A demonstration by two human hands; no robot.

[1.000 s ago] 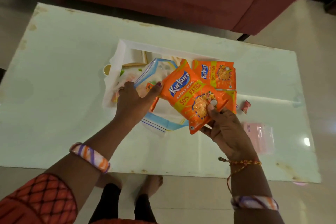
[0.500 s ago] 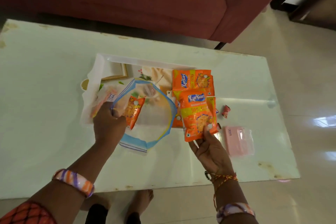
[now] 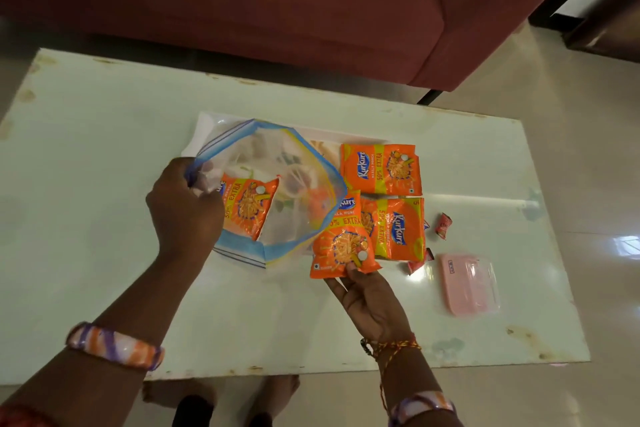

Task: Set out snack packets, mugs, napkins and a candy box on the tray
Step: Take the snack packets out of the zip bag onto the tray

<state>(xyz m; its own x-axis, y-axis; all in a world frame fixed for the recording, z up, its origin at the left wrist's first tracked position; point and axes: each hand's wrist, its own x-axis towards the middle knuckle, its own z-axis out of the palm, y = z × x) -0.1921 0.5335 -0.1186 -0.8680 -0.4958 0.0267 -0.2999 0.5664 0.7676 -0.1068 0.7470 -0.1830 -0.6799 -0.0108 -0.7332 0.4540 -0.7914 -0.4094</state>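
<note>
Packets coming out of the bag onto the tray.
Right hand (image 3: 369,298) has lowered its snack packet (image 3: 341,253) beside two laid ones (image 3: 381,169), grip pinching its bottom edge; left hand (image 3: 185,208) grips the zip bag (image 3: 277,191) open, one packet (image 3: 247,206) remaining inside, above the tray (image 3: 204,128).

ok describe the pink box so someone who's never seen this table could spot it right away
Start at the pale glass table in front of the maroon sofa and go to its right end, past the orange Kurkure packets. The pink box lies flat there, apart from them. It is the only pink thing, under a clear cover, far bigger than the red candies nearby.
</note>
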